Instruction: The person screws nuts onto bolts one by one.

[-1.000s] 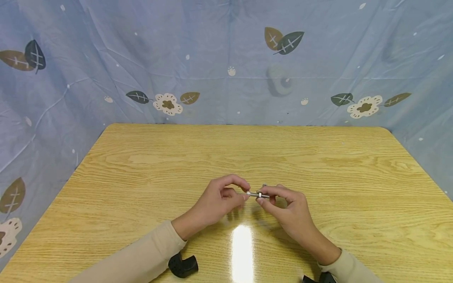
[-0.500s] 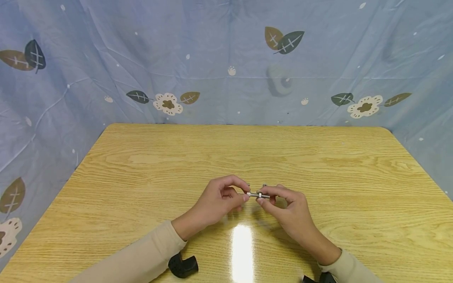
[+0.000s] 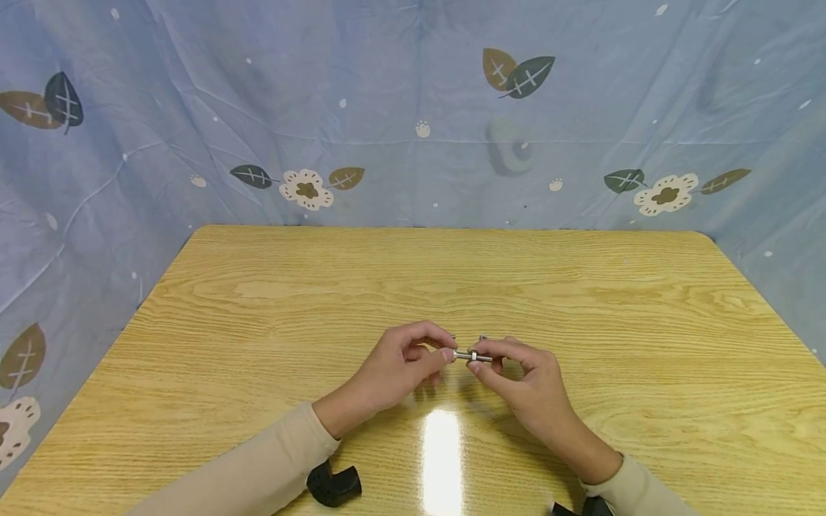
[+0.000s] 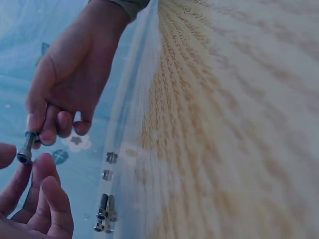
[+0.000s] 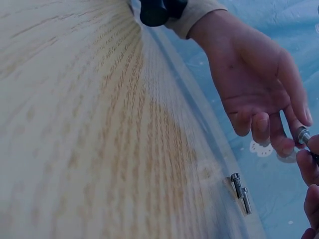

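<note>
In the head view my left hand (image 3: pixel 393 369) pinches the head of a silver bolt (image 3: pixel 464 355) between thumb and forefinger. My right hand (image 3: pixel 532 376) pinches a hex nut (image 3: pixel 474 356) that sits partway along the shank. The bolt lies roughly level above the table, its threaded end pointing right into the right hand. From the left wrist, the bolt's socket head (image 4: pixel 24 158) shows between the left fingers. The right wrist view shows the left hand (image 5: pixel 254 74) at the bolt head (image 5: pixel 302 133); only the right fingertips (image 5: pixel 310 167) enter at the edge.
Loose socket-head bolts (image 4: pixel 103 205) and two nuts (image 4: pixel 107 175) lie on the table beyond the hands. The right wrist view shows two bolts (image 5: pixel 236 183) end to end. A black curved piece (image 3: pixel 333 486) sits beside the left sleeve. A patterned blue cloth (image 3: pixel 413 143) hangs behind the wood-grain table (image 3: pixel 413 279).
The left thumb has slid upward over the bolt head, and the left fingers have shifted slightly. The right hand keeps its hold on the nut, nearly still.
</note>
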A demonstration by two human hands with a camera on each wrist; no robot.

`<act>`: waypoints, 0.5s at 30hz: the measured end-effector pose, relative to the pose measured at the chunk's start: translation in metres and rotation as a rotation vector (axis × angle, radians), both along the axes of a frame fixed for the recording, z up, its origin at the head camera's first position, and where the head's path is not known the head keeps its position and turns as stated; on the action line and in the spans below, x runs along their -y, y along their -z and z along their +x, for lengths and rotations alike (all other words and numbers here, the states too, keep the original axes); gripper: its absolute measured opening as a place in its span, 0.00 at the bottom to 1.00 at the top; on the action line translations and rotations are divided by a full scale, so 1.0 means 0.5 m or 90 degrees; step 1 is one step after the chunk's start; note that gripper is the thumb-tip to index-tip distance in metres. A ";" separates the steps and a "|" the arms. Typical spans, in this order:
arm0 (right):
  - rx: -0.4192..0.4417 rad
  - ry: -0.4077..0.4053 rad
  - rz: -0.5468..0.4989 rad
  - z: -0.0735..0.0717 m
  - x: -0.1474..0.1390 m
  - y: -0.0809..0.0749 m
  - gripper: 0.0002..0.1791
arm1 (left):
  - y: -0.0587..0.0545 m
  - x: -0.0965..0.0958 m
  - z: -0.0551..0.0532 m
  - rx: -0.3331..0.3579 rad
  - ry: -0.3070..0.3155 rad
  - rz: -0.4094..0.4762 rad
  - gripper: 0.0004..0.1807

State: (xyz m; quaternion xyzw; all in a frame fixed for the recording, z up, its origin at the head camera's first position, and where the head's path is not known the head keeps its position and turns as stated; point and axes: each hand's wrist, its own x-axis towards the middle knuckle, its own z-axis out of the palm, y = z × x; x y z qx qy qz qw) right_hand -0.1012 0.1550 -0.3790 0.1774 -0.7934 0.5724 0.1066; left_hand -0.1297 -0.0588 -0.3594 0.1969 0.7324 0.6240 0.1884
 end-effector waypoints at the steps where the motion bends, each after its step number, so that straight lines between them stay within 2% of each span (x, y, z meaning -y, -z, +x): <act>1: 0.000 0.002 0.000 0.000 0.000 0.000 0.08 | 0.000 -0.001 0.000 0.002 -0.001 -0.002 0.12; 15: -0.012 -0.005 0.009 -0.003 -0.001 0.001 0.08 | -0.001 0.000 0.001 -0.024 -0.017 0.009 0.10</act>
